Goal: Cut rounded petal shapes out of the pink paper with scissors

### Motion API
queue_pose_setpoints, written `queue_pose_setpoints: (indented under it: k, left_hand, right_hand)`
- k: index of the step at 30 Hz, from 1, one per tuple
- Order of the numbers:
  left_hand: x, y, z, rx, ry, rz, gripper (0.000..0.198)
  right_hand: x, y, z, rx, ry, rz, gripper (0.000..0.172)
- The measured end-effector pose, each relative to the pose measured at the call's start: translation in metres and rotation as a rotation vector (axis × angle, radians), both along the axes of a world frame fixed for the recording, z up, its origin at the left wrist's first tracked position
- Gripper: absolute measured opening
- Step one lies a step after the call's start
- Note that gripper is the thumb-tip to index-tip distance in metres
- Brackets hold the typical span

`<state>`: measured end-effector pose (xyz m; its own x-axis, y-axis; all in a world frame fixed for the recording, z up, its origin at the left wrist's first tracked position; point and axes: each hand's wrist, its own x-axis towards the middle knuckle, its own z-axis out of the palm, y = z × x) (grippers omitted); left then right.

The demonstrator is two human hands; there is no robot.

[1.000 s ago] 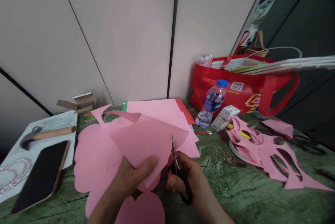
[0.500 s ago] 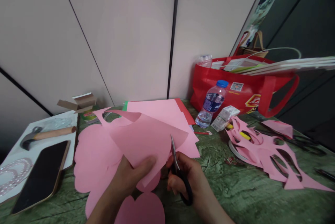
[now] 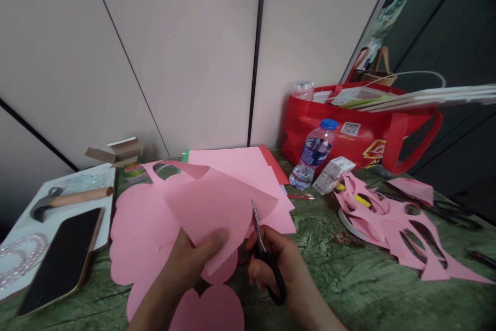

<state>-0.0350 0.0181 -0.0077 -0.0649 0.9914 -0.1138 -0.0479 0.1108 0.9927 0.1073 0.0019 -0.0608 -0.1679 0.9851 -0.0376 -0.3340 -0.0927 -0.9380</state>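
QR code point(image 3: 351, 128) on the red bag point(image 3: 374, 120), yellow-edged logo point(image 3: 374, 149) lower down, its letters unclear; print on bottle label point(image 3: 313, 151), white carton point(image 3: 334, 173), green box point(image 3: 134, 172), unreadable

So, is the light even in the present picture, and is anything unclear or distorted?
Head view: uneven light, soft on the pale wall, dim at far right; head view: scissors fairly clear, white box too soft to read; head view: red bag seems stretched toward the right edge.

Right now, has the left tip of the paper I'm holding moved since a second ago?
Yes, slightly: the paper has shifted right at its left tip, judged against the cardboard box.
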Motion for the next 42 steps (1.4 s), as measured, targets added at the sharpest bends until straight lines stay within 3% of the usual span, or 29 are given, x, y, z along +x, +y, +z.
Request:
queue_pose_setpoints:
  k: [8,15,23,30,36,42]
  left_hand:
    - [-0.001,-0.001,-0.001,-0.051,-0.106,0.046,0.025]
    - [-0.005,-0.002,-0.001,-0.065,-0.079,-0.13,0.031]
    - [-0.007,-0.001,-0.003,-0.064,-0.049,-0.164,0.035]
    - [-0.007,-0.001,-0.002,-0.09,-0.066,-0.118,0.032]
    - [-0.007,-0.001,-0.001,-0.089,-0.088,-0.083,0.031]
    - [-0.005,-0.001,0.002,-0.106,-0.158,-0.11,0.027]
  right_hand:
    - [0.002,0.0,-0.005,-0.034,0.003,0.08,0.035]
    - [0.004,0.0,0.002,0.027,0.019,0.07,0.039]
    - [0.006,0.002,0.0,0.083,-0.012,0.097,0.043]
    - [0.006,0.002,-0.005,0.036,-0.016,0.089,0.042]
    - [0.006,0.001,0.004,0.02,-0.028,0.084,0.036]
    - [0.002,0.001,0.001,-0.022,0.016,0.056,0.039]
